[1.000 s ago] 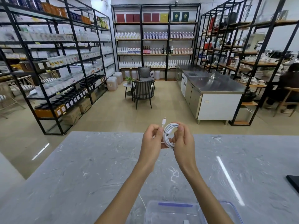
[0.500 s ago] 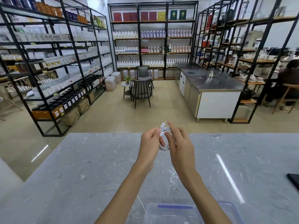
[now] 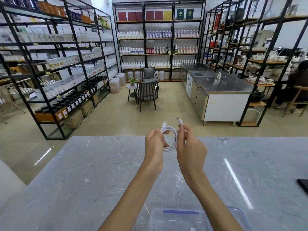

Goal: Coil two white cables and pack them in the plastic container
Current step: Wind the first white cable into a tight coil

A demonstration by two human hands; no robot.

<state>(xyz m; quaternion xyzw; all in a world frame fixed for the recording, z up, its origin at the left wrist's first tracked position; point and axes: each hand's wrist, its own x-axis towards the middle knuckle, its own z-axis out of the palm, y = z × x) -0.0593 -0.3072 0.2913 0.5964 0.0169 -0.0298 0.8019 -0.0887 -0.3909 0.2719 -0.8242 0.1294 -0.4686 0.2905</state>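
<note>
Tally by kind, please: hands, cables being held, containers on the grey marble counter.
Hands: 2 (left hand, right hand)
Coiled white cable, held by both: 1
Clear plastic container with blue strip: 1
Total: 4

Both hands raised above the grey marble table (image 3: 83, 172), not touching it. Left hand (image 3: 154, 144) grips a coiled white cable (image 3: 173, 139); loops hang round and fairly tidy. One plug (image 3: 164, 125) sticks up from the coil beside the left fingers. Right hand (image 3: 190, 147) pinches the other plug (image 3: 179, 121) between thumb and forefinger, pointing up. Clear plastic container (image 3: 240, 212), blue strip on it, sits at the near edge under the forearms. Thin second cable (image 3: 147, 210) runs just beside its left wall. Dark flat object (image 3: 303, 183) at far right.
</note>
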